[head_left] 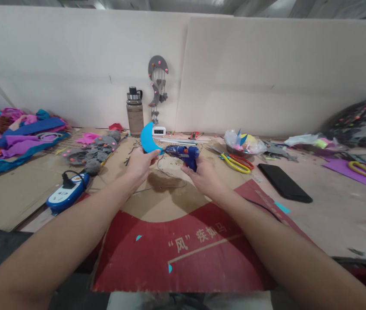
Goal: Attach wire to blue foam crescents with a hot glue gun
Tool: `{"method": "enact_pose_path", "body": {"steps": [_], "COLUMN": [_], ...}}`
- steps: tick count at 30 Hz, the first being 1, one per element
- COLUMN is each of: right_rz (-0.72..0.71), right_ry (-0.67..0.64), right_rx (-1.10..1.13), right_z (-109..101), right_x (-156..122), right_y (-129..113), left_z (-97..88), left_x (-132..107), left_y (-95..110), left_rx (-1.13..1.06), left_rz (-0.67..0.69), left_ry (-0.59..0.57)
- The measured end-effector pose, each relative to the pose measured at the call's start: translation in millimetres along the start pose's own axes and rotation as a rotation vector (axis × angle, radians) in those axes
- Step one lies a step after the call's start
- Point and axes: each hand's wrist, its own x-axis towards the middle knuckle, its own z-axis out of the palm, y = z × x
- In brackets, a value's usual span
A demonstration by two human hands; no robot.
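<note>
My left hand [139, 165] pinches the lower end of a bright blue crescent [148, 138], which looks like felt and stands upright above the table. Wrapped round the handle of a blue glue gun [184, 153] is my right hand [206, 175]. The gun's nozzle points left and meets or nearly meets the crescent's lower tip; I cannot tell whether they touch. Below both hands lies a cardboard sheet [157, 206], tan in the middle and red with printed characters near me. Small blue scraps [139, 237] rest on its red part.
At left are a power strip [67, 194], grey felt pieces [100, 148] and a colourful felt pile [24, 137]. A bottle [135, 114] and small clock [159, 131] stand behind. To the right lie scissors [236, 163] and a phone [284, 182]. A grey moon hanging [157, 82] is on the wall.
</note>
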Motion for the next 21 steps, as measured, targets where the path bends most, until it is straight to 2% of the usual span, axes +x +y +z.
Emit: {"method": "enact_pose_path", "body": {"steps": [8,15,21], "right_rz": [0.007,0.010,0.001], "right_ry": [-0.025,-0.005,0.018], "right_rx": [-0.016,0.016,0.031], "right_z": [0.9,0.2,-0.3], "right_x": [-1.8,0.0,0.7], "right_y": [-1.9,-0.4,0.5], "left_z": [-2.9,0.5,2.2], "left_x": [1.6,-1.8,-3.0], "left_y": [0.3,1.5,1.7], "left_rx": [0.016,0.004,0.030], "left_rz": [0.023,0.016,0.010], "left_ry": [0.022,-0.013,0.005]}}
